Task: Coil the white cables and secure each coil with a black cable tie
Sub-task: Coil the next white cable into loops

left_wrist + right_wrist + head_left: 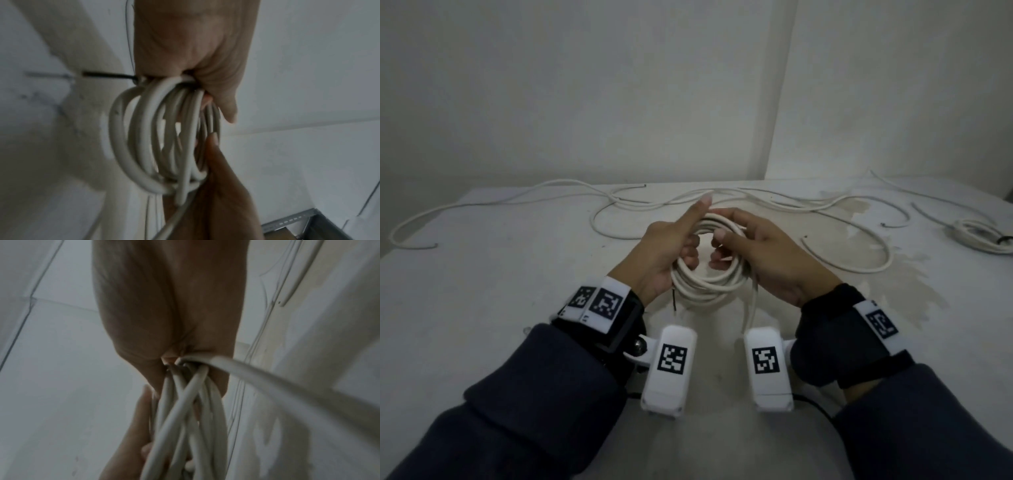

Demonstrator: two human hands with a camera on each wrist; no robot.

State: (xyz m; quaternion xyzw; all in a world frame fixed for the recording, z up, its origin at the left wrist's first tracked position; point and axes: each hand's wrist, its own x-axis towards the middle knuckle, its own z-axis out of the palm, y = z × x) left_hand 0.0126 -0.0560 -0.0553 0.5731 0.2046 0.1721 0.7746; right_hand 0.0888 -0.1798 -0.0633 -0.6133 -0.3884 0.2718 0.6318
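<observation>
A coil of white cable (709,277) is held above the table between both hands. My left hand (671,250) grips the coil's left side, fingers curled through the loops and thumb pointing up; a thin black cable tie (674,301) sticks down from under it. In the left wrist view the coil (162,142) hangs from the fist and the black tie (107,75) pokes out to the left. My right hand (753,250) grips the coil's right side. In the right wrist view the strands (189,418) bunch under the closed fingers. One loose end (751,308) hangs down toward me.
Several loose white cables (619,202) sprawl across the back of the white table (482,291). A finished coil with a black tie (983,234) lies at the far right. Stained patches mark the table's right side. A wall stands close behind.
</observation>
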